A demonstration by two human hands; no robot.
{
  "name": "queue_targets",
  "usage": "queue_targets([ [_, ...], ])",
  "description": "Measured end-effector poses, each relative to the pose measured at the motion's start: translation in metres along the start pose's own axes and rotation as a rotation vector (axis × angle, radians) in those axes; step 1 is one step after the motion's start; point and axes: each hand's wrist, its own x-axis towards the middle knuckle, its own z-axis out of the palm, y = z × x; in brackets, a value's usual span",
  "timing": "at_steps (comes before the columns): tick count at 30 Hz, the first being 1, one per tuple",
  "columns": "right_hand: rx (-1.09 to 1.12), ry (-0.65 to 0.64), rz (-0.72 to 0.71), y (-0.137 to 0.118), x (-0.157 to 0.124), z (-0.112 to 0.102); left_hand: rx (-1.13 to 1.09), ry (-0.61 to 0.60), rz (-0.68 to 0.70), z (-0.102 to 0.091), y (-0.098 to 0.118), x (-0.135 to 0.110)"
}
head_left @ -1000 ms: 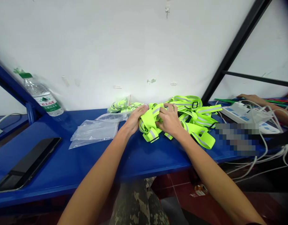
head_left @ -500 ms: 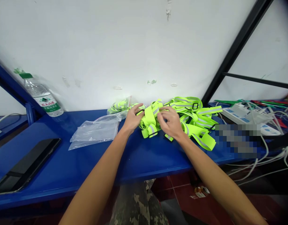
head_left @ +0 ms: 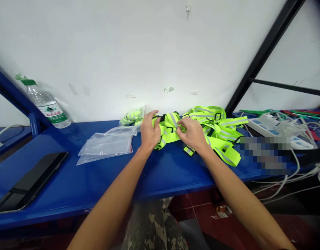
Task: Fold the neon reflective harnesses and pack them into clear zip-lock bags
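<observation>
A bundle of neon-yellow reflective straps (head_left: 169,131) with grey stripes and black buckles lies at the back of the blue table (head_left: 97,173). My left hand (head_left: 149,131) is closed on the bundle's left end. My right hand (head_left: 192,132) pinches the same strap bundle from the right. A larger heap of the same straps (head_left: 219,128) spreads out just right of my hands. Clear plastic bags (head_left: 105,146) lie to the left of my left hand, and a bagged strap (head_left: 132,117) rests behind them by the wall.
A water bottle (head_left: 46,107) leans against the white wall at the left. A dark tablet (head_left: 29,184) lies near the table's front left edge. White power strips and tangled cables (head_left: 282,130) crowd the right side. A black metal frame post (head_left: 261,55) rises at the right.
My hands have gathered the strap bundle tighter and raised it slightly toward the wall. Another person's arm at the far right has withdrawn from view.
</observation>
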Motion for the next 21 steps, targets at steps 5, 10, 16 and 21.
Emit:
queue_targets([
  [5, 0.044, 0.086, -0.063, -0.003, -0.001, 0.001, -0.135, 0.047, -0.193, -0.003, -0.007, 0.009],
  [10, 0.074, 0.101, -0.331, -0.012, 0.001, -0.002, -0.324, -0.113, -0.209, 0.004, -0.005, 0.009],
  [16, -0.04, -0.001, -0.303, -0.009, 0.003, 0.0, -0.585, -0.245, -0.285, 0.004, -0.002, 0.007],
  [21, -0.081, -0.001, -0.299, -0.008, 0.003, 0.001, -0.585, -0.27, -0.389, 0.002, 0.001, 0.007],
])
